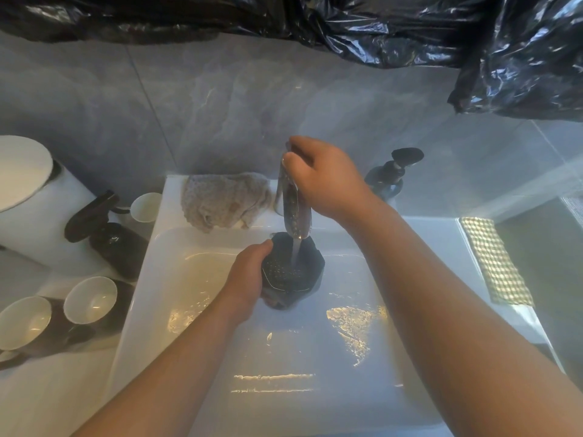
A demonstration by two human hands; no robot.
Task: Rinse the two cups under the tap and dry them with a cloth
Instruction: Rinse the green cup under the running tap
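Left hand point(249, 279) holds cup point(293, 274) under tap point(291, 209), inside sink rim point(172, 200).

Cups: 4. One dark cup point(293, 274), two white-lined cups point(90, 298) point(23, 321), one white cup point(146, 207).
Bottles: 2. One trigger bottle point(107, 238), one pump bottle point(391, 184).
Cloths: 2. One beige cloth point(220, 200), one checked cloth point(495, 260).
Tap point(291, 212): 1.
Sink point(172, 190): 1.
White tub point(25, 171): 1.
Hands: 2. Left hand point(249, 279), right hand point(325, 181).
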